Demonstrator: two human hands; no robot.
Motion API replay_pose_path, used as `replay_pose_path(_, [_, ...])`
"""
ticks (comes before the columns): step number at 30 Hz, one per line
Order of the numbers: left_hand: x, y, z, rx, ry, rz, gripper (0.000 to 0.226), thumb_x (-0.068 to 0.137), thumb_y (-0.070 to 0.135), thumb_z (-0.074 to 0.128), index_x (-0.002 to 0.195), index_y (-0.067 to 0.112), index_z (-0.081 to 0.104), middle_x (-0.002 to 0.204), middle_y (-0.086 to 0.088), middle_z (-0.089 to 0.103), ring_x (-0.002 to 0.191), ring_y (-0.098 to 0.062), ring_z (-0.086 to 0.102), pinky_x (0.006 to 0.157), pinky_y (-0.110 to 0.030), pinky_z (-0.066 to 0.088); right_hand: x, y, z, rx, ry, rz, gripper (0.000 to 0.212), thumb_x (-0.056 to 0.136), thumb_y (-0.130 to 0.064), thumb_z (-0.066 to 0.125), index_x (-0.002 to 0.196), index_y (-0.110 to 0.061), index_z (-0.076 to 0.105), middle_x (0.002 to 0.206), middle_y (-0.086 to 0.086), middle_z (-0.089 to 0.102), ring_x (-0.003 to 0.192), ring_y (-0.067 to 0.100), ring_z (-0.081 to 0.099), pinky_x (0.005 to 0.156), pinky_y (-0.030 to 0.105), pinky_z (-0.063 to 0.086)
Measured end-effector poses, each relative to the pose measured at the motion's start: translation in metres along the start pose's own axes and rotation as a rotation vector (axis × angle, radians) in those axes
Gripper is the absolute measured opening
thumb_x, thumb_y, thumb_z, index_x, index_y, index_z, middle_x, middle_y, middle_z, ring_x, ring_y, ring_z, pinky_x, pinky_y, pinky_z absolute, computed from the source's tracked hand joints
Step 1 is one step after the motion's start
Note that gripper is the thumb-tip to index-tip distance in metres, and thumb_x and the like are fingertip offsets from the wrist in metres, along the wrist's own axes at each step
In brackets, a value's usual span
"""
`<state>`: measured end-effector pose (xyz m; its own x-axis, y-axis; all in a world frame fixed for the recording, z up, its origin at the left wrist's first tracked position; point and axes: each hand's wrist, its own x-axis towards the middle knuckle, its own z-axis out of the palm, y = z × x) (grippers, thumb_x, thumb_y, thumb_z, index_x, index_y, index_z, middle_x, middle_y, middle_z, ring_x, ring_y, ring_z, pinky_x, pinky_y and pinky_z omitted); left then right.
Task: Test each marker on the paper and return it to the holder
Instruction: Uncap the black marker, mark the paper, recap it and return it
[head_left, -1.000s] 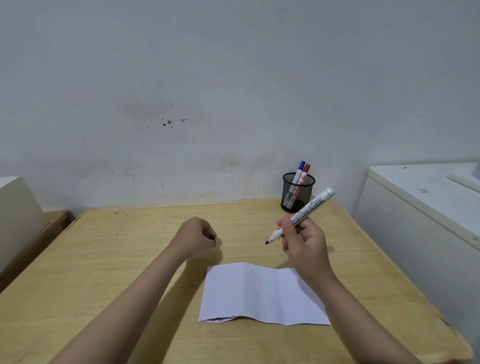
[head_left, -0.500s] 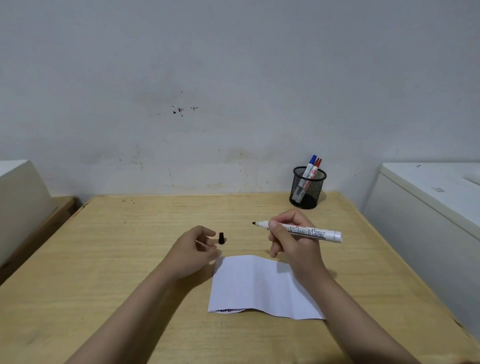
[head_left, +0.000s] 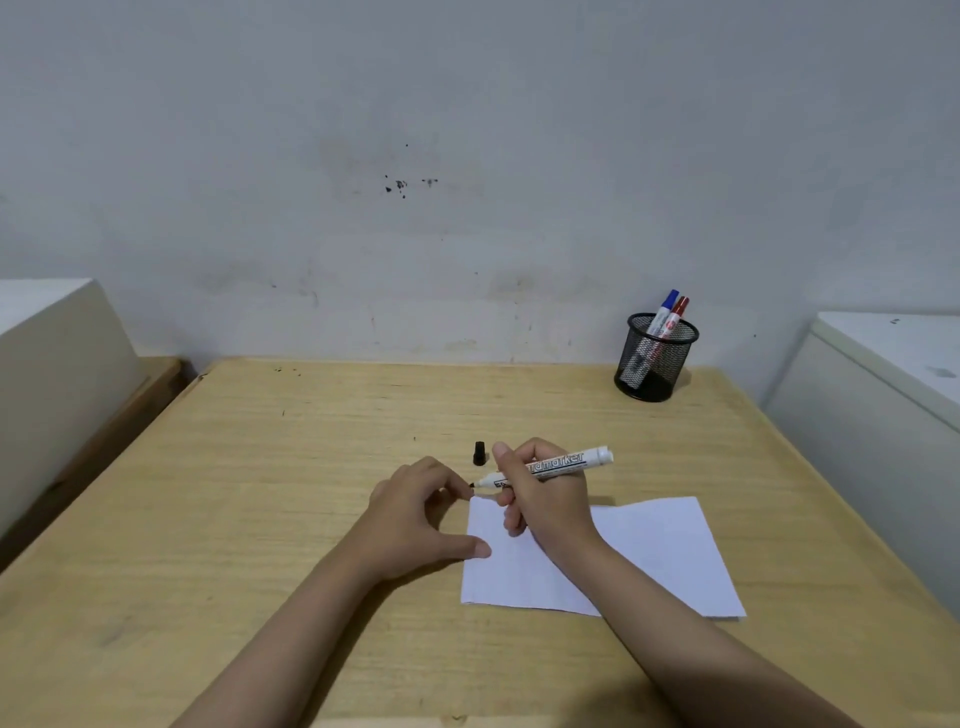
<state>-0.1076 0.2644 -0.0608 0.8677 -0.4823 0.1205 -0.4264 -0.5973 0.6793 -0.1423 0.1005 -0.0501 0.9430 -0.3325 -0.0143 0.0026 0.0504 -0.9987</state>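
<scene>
My right hand (head_left: 545, 499) grips an uncapped white marker (head_left: 563, 464), its black tip pointing left just above the top left corner of the white paper (head_left: 654, 556). The marker's black cap (head_left: 479, 452) stands upright on the table just beyond the tip. My left hand (head_left: 415, 512) rests on the table with its fingers apart; the thumb presses the paper's left edge and a fingertip is near the marker tip. A black mesh holder (head_left: 655, 358) at the back right holds a blue-capped marker (head_left: 662, 312) and a red-capped marker (head_left: 675, 317).
The wooden table (head_left: 260, 493) ends at a grey wall behind. A white cabinet (head_left: 883, 395) stands close on the right, and a white box (head_left: 47, 374) over a low wooden ledge on the left.
My left hand set the black cap down on the table and moved onto the paper's left edge. My right hand lowered the marker until its tip reached the paper's top left corner.
</scene>
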Motion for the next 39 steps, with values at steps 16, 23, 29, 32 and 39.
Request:
replay_pose_path(16, [-0.0025,-0.0056,-0.0033,0.029,0.001,0.064,0.045,0.047,0.066,0.071,0.082,0.038,0.070,0.083,0.013,0.061,0.089,-0.003,0.053,0.085,-0.034,0.044,0.0004,0.0111,0.0000,-0.141,0.070,-0.073,0.034,0.081,-0.018,0.071,0.063,0.004,0.053,0.056,0.019,0.062,0.045,0.015,0.058,0.037,0.021,0.041])
replay_pose_path(23, [-0.0025,-0.0056,-0.0043,0.026,0.020,0.071,0.047,0.046,0.067,0.071,0.081,0.036,0.073,0.074,0.017,0.056,0.084,-0.003,0.053,0.082,-0.038,0.046,0.0012,0.0105,0.0004,-0.177,0.022,-0.078,0.032,0.081,-0.018,0.071,0.066,0.005,0.055,0.059,0.016,0.064,0.046,0.010,0.059,0.039,0.021,0.045])
replay_pose_path(29, [-0.0021,-0.0047,-0.0040,0.031,0.018,0.073,0.047,0.045,0.067,0.070,0.079,0.035,0.073,0.071,0.016,0.054,0.083,-0.005,0.053,0.082,-0.036,0.045,0.0020,0.0100,0.0015,-0.205,0.015,-0.067,0.032,0.081,-0.018,0.071,0.067,0.006,0.055,0.056,0.013,0.062,0.045,0.008,0.058,0.039,0.021,0.044])
replay_pose_path(32, [-0.0022,-0.0043,-0.0040,0.031,0.022,0.074,0.045,0.046,0.065,0.071,0.079,0.035,0.073,0.071,0.016,0.054,0.083,-0.007,0.054,0.081,-0.036,0.045,0.0023,0.0091,0.0020,-0.216,0.017,-0.058,0.033,0.081,-0.016,0.070,0.067,0.007,0.052,0.054,0.012,0.060,0.042,0.009,0.055,0.038,0.020,0.042])
replay_pose_path(39, [-0.0007,-0.0084,-0.0014,0.017,0.049,0.097,0.044,0.045,0.066,0.073,0.077,0.035,0.072,0.075,0.016,0.057,0.080,-0.005,0.053,0.080,-0.038,0.045,0.0020,0.0086,0.0018,-0.230,0.026,-0.039,0.031,0.080,-0.012,0.068,0.060,0.003,0.050,0.050,0.009,0.056,0.038,0.009,0.054,0.036,0.017,0.037])
